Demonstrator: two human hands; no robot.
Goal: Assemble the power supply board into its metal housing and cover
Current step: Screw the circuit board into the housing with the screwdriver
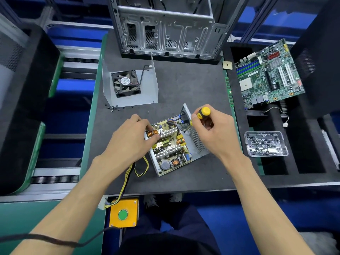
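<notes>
The power supply board (170, 144), crowded with coils, capacitors and heat sinks, lies inside its open metal housing (197, 142) in the middle of the dark mat. My left hand (133, 138) rests on the board's left end, fingers curled over a copper coil. My right hand (214, 131) grips a yellow-and-black screwdriver (201, 114) held upright, its shaft reaching down into the housing near the right wall. The metal cover (149, 89), with a black fan (126, 83) on it, stands apart at the back left. Yellow and black wires (128, 177) trail from the housing toward me.
Loose black screws (114, 107) lie in front of the cover. An empty computer case (165, 28) stands at the back. A motherboard (268, 74) and a clear tray of screws (265, 143) sit at the right. A yellow box with a green button (123, 214) hangs at the front edge.
</notes>
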